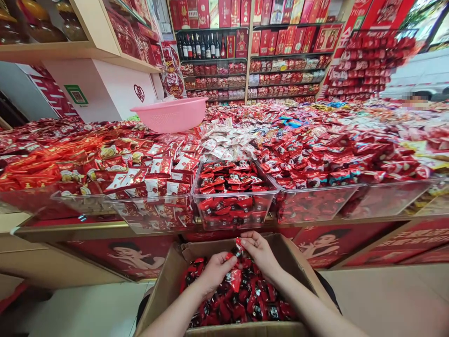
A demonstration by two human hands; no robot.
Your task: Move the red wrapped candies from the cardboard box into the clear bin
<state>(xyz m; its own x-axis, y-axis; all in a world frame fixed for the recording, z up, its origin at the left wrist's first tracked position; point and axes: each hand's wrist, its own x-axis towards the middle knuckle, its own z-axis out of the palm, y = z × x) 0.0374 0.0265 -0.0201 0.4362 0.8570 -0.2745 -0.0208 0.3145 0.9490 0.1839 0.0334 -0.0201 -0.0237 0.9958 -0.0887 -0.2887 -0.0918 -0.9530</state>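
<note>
Over an open cardboard box (pixel 164 281) full of red and black candy packets (pixel 245 299), both hands are close together. My left hand (pixel 218 271) is closed, thumb against fingers, on red candy packets (pixel 234 280). Part of what it holds is hidden by the fingers. Just to its right, my right hand (pixel 258 250) pinches a small red candy packet (pixel 239 245) between thumb and fingers. Whether the left fingers also touch that packet I cannot tell. Beyond the box, a clear plastic bin (pixel 235 220) holds similar red packets, stacked in rows lower down.
More clear bins stand alongside, heaped with red and white packets (pixel 157 171) and red packets (pixel 315 164). A pink plastic basket (pixel 171 114) rests on the heaps behind. The counter edge (pixel 105 234) runs just beyond the box. Shelves of bottles (pixel 203 47) and red boxes line the back.
</note>
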